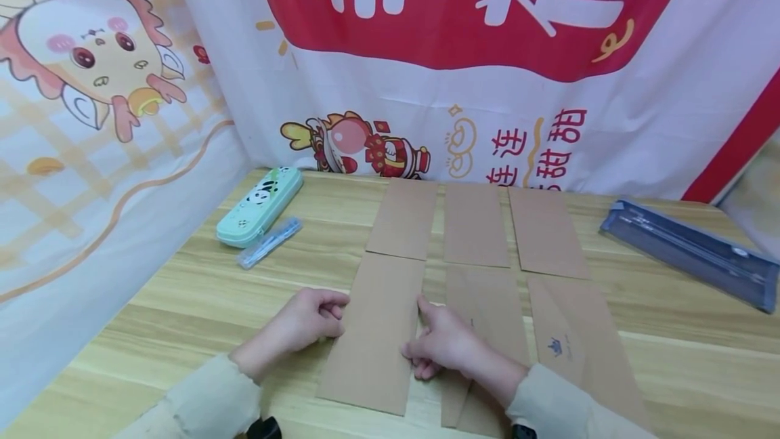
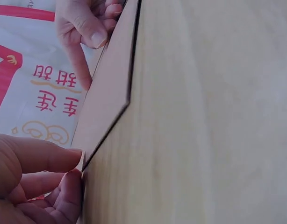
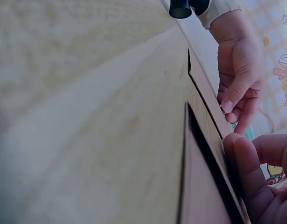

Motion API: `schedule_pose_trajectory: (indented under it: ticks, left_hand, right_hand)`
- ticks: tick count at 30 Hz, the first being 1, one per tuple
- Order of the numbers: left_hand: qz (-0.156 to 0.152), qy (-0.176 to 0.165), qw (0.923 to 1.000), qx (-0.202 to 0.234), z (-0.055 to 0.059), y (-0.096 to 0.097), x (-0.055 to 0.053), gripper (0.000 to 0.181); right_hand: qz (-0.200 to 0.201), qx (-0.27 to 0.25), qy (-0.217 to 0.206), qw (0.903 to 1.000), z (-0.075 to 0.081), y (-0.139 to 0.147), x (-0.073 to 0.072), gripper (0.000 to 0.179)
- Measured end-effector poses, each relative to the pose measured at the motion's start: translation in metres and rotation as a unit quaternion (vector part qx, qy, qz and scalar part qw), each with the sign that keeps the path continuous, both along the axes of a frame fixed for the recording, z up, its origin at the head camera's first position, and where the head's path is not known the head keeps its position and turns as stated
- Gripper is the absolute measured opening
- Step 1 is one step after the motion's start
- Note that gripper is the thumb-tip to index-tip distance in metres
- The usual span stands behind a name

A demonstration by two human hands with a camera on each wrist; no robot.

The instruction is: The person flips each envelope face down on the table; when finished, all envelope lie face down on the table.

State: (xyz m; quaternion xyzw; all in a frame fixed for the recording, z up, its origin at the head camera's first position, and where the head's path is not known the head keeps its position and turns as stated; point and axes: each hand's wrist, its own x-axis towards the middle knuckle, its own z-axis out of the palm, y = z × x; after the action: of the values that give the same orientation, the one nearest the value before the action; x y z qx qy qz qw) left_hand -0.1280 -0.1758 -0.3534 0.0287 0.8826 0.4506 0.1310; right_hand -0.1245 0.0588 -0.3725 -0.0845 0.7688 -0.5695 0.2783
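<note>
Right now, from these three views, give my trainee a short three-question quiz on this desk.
1. How many flat brown kraft-paper sheets lie on the wooden table?
2. True or false: the left hand and right hand hold opposite long edges of the front-left brown kraft-paper sheet.
3. Which lies nearest the mint-green panda pencil case? A) the long blue-grey paper trimmer B) the clear blue pen pouch C) the right hand

Key: 1) six; 2) true; 3) B
</note>
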Motion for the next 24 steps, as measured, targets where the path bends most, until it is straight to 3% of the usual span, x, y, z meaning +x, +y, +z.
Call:
schedule_pose_trajectory:
  ticks: [9,16,19,24]
  left_hand:
    - [0.000,0.002,0.9992,-0.040,0.000,0.007,0.001,0.058]
    - [0.008,-0.012,0.9996,-0.025,0.003,0.009,-0.004,0.060]
    - [-0.005,-0.005,0.9998,-0.020,0.008,0.010,-0.004,0.062]
    - [-0.073,0.049,0.9960,0.018,0.015,0.019,-0.003,0.060]
  right_hand:
    - [-0.022,-0.022,-0.031,0.9991,-0.002,0.002,0.000,0.096]
    - [-0.036,-0.080,-0.049,0.9950,-0.001,0.010,0.000,0.099]
    - [-0.043,-0.138,-0.045,0.9884,0.003,0.014,0.000,0.094]
    - [-0.071,-0.198,-0.022,0.9773,0.018,0.030,0.001,0.080]
